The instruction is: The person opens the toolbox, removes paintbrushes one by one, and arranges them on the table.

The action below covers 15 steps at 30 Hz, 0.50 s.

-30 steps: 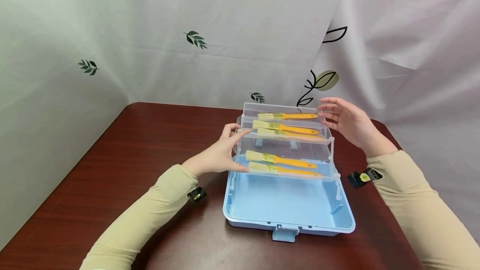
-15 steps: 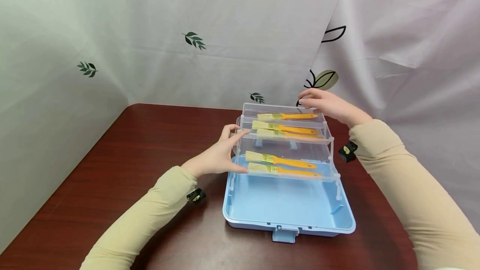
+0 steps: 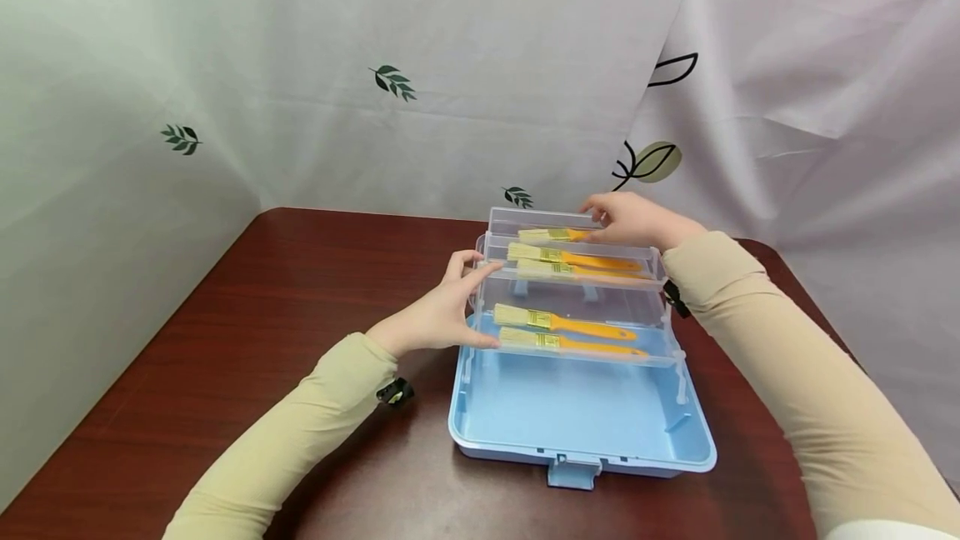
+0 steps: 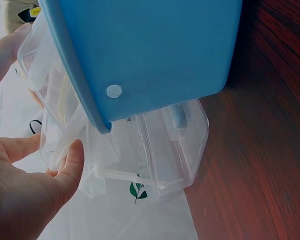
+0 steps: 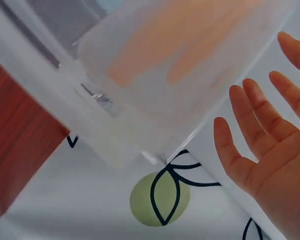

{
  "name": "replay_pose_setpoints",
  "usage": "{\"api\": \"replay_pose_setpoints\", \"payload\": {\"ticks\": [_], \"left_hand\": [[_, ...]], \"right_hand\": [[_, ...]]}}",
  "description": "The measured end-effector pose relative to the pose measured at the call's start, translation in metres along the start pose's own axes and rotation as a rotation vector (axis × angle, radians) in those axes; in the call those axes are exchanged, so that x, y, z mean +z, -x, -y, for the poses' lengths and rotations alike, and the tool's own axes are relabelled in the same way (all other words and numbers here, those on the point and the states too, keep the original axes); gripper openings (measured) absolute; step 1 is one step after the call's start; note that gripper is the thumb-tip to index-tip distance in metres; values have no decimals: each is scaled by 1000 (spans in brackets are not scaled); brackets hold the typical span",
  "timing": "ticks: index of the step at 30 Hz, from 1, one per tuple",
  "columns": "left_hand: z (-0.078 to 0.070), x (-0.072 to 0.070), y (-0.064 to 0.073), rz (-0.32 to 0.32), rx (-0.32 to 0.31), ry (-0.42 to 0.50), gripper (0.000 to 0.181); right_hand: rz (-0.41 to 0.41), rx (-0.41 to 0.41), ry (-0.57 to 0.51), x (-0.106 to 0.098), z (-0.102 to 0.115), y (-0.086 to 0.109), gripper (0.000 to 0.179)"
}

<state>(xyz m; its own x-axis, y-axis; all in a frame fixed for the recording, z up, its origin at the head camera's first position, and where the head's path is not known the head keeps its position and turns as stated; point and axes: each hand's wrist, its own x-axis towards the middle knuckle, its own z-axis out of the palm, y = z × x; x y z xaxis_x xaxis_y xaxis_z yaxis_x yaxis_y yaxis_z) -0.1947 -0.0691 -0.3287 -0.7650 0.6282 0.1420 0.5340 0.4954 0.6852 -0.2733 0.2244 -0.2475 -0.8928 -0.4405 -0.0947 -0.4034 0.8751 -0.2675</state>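
A light-blue toolbox (image 3: 577, 415) stands opened on the table, its clear stepped trays (image 3: 600, 298) raised. Yellow-handled paintbrushes lie in them: one paintbrush (image 3: 555, 234) in the top tray, two below it, and two in the lowest, among them the front paintbrush (image 3: 570, 343). My left hand (image 3: 438, 307) holds the trays' left end, thumb at the lowest tray and fingers by the middle one. Over the top tray's right part is my right hand (image 3: 633, 219), thumb by the top brush's handle. Its fingers look relaxed and apart in the right wrist view.
The dark red-brown table (image 3: 300, 307) extends left of the toolbox. A pale leaf-print curtain (image 3: 450, 132) hangs behind it. A blue latch (image 3: 573, 472) juts from the box's front edge.
My right hand has moved left from beside the trays to the top one, and its thumb has come down by the brush handle. The left hand keeps its place.
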Motion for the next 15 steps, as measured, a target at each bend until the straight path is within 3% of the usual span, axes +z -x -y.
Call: {"api": "replay_pose_setpoints", "payload": {"ticks": [5,15], "left_hand": [[0,0,0,1,2,1,100],[0,0,-1,9,-6,-8,100]], "right_hand": [[4,-32,92,5,1,-7,42],[7,-52,145,7,-1,-12,41]]}}
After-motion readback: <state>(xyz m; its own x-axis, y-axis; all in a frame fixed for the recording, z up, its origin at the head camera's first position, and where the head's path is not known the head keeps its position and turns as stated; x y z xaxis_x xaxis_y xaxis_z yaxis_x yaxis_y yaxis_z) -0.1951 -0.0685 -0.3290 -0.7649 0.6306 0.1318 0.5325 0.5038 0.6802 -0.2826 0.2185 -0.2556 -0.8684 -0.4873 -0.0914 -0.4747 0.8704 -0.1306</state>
